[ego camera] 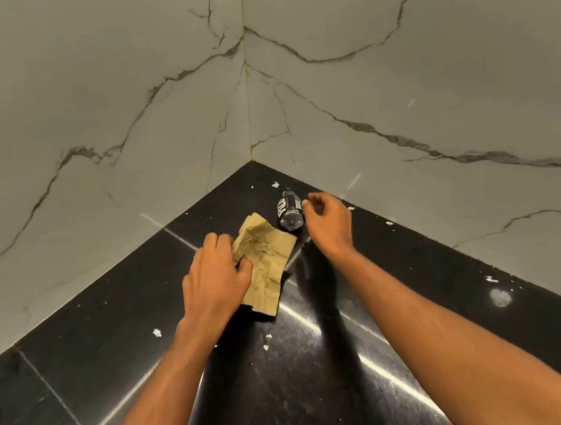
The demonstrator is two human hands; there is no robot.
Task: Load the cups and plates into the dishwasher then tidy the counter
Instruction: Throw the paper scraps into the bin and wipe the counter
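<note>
A crumpled brown paper bag (266,260) lies on the black counter (110,347) near its inner corner. My left hand (214,276) lies on the bag's left edge, with the thumb and fingers curled round the paper. A small dark plastic bottle (289,209) lies on its side just beyond the bag, toward the corner. My right hand (327,220) hovers right beside the bottle with fingers loosely curled and nothing in them. No cups, plates or dishwasher are in view.
Two marble-patterned walls (395,67) meet at the corner behind the bottle. Small white paper scraps (157,332) and a pale smudge (500,297) dot the counter.
</note>
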